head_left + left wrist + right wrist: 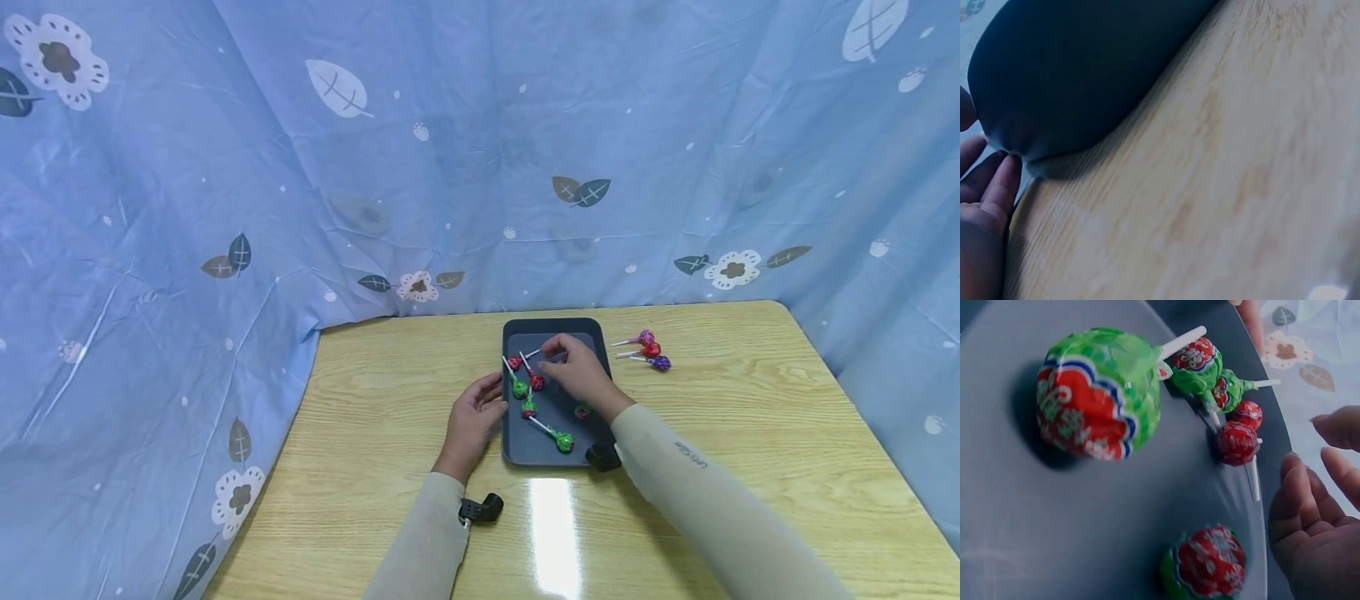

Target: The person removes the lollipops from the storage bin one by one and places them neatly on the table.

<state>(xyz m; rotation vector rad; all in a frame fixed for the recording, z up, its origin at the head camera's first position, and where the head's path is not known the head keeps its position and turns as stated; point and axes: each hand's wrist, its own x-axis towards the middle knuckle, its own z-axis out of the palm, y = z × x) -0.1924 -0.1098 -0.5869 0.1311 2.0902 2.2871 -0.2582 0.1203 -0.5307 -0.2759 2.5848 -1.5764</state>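
Observation:
A dark grey tray (551,458) lies on the table, holding several green-and-red wrapped lollipops (564,442) and two red lollipops (537,382), mostly toward its left side. My left hand (472,421) grips the tray's left rim, thumb over the edge and fingers against the outer wall; in the left wrist view its fingers (1000,187) meet the tray's dark side. Over the upper part of the tray hovers my right hand (576,371), fingers loosely bent near a red lollipop's white stick. The right wrist view shows its thumb and fingers (1297,494) apart with nothing between them.
Right of the tray, three lollipops lie together: a pink one (647,337), a red one (651,349) and a purple one (662,362). The wooden table (375,400) ends at a blue patterned curtain (465,167) behind and at both sides.

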